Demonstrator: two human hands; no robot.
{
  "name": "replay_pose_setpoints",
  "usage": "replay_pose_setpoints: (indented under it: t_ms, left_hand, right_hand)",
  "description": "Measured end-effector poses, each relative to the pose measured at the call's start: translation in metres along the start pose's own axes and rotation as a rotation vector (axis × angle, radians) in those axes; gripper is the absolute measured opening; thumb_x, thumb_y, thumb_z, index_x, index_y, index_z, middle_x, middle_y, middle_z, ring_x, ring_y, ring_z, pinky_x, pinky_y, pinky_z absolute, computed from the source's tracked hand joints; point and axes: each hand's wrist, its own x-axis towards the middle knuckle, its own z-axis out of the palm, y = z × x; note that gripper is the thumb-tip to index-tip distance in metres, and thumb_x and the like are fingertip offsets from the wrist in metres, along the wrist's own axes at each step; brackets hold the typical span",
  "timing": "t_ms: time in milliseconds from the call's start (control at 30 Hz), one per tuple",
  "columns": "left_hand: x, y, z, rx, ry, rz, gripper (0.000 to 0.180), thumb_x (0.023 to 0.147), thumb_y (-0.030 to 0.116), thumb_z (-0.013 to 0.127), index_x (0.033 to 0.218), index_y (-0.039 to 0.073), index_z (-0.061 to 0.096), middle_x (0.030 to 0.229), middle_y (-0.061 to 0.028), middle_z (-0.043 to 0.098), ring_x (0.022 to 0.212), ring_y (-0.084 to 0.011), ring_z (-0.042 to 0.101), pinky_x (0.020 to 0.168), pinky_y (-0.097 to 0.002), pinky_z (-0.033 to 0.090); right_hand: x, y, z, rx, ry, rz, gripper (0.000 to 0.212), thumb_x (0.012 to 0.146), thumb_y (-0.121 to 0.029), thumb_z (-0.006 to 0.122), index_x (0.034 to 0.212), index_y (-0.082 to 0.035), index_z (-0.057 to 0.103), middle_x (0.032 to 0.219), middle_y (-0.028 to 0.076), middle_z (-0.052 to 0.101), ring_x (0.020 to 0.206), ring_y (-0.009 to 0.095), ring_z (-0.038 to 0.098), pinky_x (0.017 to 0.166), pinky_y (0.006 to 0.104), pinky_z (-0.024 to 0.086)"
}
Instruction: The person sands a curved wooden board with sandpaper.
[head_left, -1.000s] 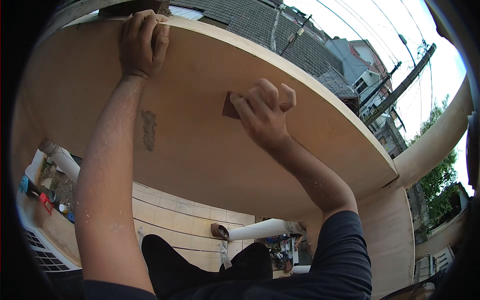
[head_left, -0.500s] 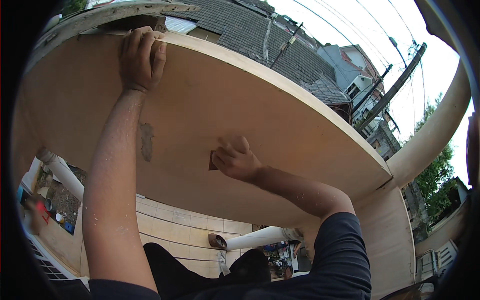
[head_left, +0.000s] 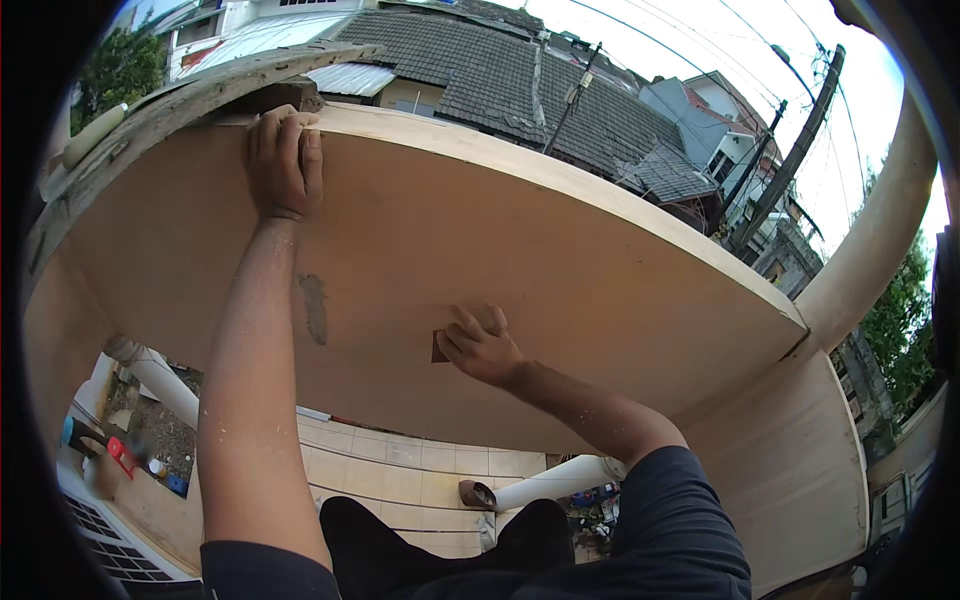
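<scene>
My left hand (head_left: 287,165) is hooked over the top edge of a smooth tan wall panel (head_left: 560,280), fingers on the ledge and thumb on the face. Lower down and to the right, my right hand (head_left: 482,345) presses a small reddish-brown piece of sandpaper (head_left: 440,346) flat against that face. Only the left part of the sandpaper shows; the rest lies under my fingers. Between my left forearm and my right hand, the wall carries a grey patch of filler (head_left: 314,309).
A weathered wooden board (head_left: 190,100) rests over the wall's top left. Round pale columns (head_left: 550,480) stand below, above a tiled floor (head_left: 380,455). A person beside a red object (head_left: 121,457) is at lower left. Tiled roofs (head_left: 490,85) and a utility pole (head_left: 795,150) lie beyond.
The whole view has shifted, so the wall's top edge sits lower in the picture. My left hand keeps its hold; my right hand still holds the sandpaper on the wall, its fingers less blurred.
</scene>
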Motion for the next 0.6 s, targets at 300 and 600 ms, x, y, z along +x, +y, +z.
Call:
replay_pose_setpoints:
  t_ms: [300, 600]
  left_hand:
    - [0.003, 0.03, -0.02, 0.155, -0.053, -0.053, 0.03, 0.105, 0.034, 0.049, 0.12, 0.012, 0.063, 0.127, -0.0128, 0.057, 0.126, -0.0355, 0.052, 0.116, -0.0575, 0.033]
    - [-0.002, 0.101, 0.016, -0.029, -0.213, 0.193, 0.039, 0.097, 0.041, 0.059, 0.125, 0.014, 0.065, 0.124, -0.008, 0.064, 0.118, -0.0316, 0.057, 0.112, -0.0515, 0.037]
  right_hand:
    - [0.075, 0.085, -0.066, -0.175, 0.244, 0.245, 0.003, 0.09, -0.02, 0.07, 0.087, -0.019, 0.069, 0.092, -0.004, 0.062, 0.12, 0.022, 0.057, 0.107, 0.0572, 0.035]
    - [0.09, 0.154, -0.084, -0.221, 0.369, 0.365, 0.005, 0.091, -0.024, 0.072, 0.092, -0.02, 0.073, 0.09, -0.006, 0.061, 0.123, 0.017, 0.058, 0.118, 0.0596, 0.016]
